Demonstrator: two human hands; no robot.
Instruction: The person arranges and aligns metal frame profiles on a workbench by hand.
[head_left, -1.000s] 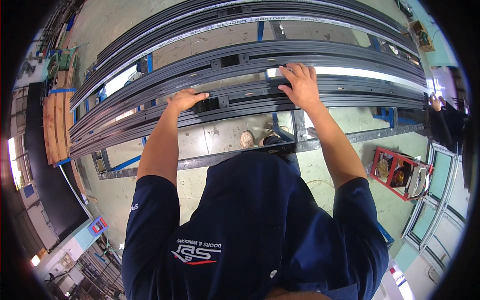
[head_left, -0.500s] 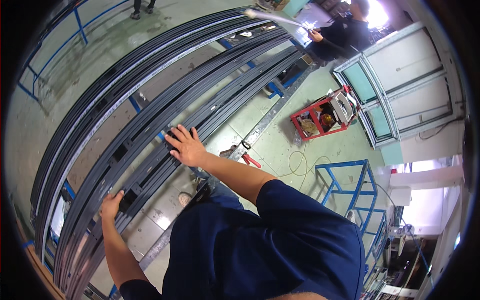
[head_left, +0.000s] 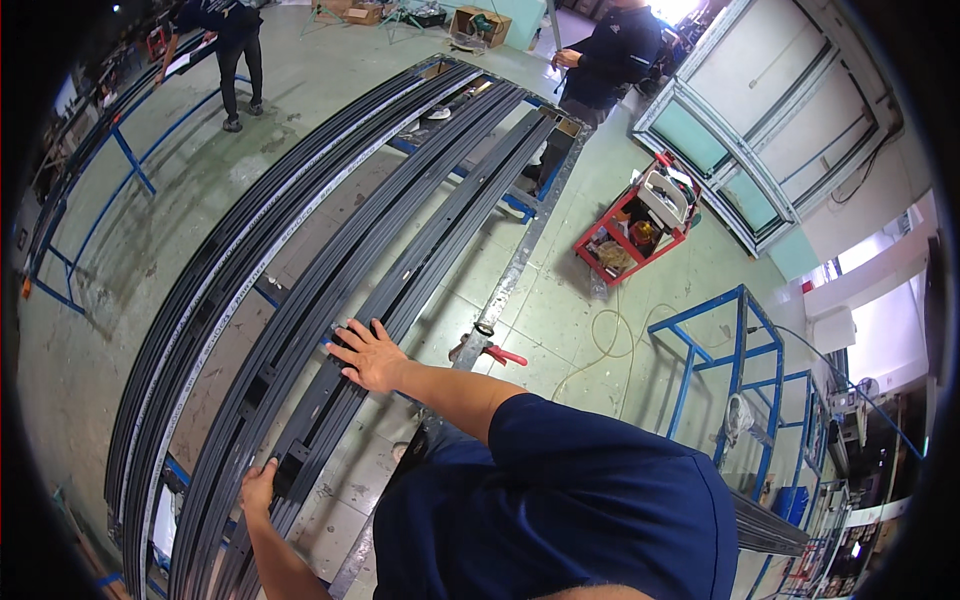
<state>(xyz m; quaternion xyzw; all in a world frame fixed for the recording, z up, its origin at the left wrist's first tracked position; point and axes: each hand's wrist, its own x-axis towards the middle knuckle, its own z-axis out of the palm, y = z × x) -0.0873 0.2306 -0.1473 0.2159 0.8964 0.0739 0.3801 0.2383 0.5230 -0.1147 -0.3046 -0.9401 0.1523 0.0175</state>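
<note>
Long dark grey metal profiles [head_left: 437, 237] lie side by side in bundles across a blue-framed bench. My right hand [head_left: 370, 357] rests flat on the nearest bundle, its fingers spread. Closer to me on that same bundle, my left hand [head_left: 258, 487] holds the left edge, thumb on top; its other fingers are mostly hidden. Beside the left thumb there is a dark rectangular cutout [head_left: 292, 458] in the profile. More profiles with pale printed strips [head_left: 228, 300] lie to the left on the bench.
A red-handled clamp [head_left: 505, 355] sits at the bench's right edge. On the floor stand a red tool cart [head_left: 608, 262] and a blue metal frame [head_left: 690, 395]; a thin hose [head_left: 612, 335] loops between them. One person stands beyond the bench, another at far left. Framed panels lean at right.
My view has shifted, bringing more of the far end and the person at far left into sight. Both hands stay at about the same places on the profiles.
</note>
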